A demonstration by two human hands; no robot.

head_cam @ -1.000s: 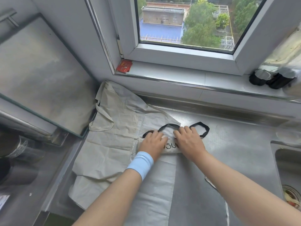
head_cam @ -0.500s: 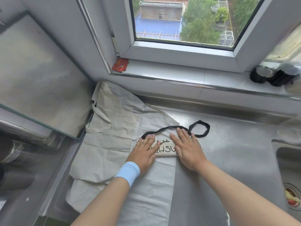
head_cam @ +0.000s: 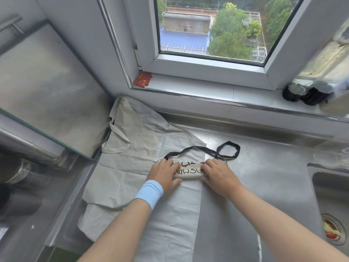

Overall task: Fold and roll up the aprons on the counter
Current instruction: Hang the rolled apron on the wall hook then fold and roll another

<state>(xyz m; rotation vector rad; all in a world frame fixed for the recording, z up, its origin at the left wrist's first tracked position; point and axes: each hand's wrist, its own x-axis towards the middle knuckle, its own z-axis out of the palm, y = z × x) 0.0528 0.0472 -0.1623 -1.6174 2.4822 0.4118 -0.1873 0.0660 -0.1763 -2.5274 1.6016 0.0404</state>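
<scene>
Roll of beige printed cloth apron [head_cam: 188, 173] lies crosswise on the steel counter [head_cam: 273, 182], long axis left-right, left hand [head_cam: 164, 175] and right hand [head_cam: 217, 174] equally near, fingers curled over its ends, unrolled grey strip [head_cam: 177, 220] running toward the person, so rolling likely comes nearward.

A pale grey apron [head_cam: 175, 224], folded into a long narrow strip, runs near to far on the worktop [head_cam: 264, 176]. Its far end is wound into a tight roll showing black lettering, and its black neck strap [head_cam: 228, 146] loops beyond. A creased beige apron [head_cam: 132, 152] lies spread partly beneath it, to the left.
</scene>
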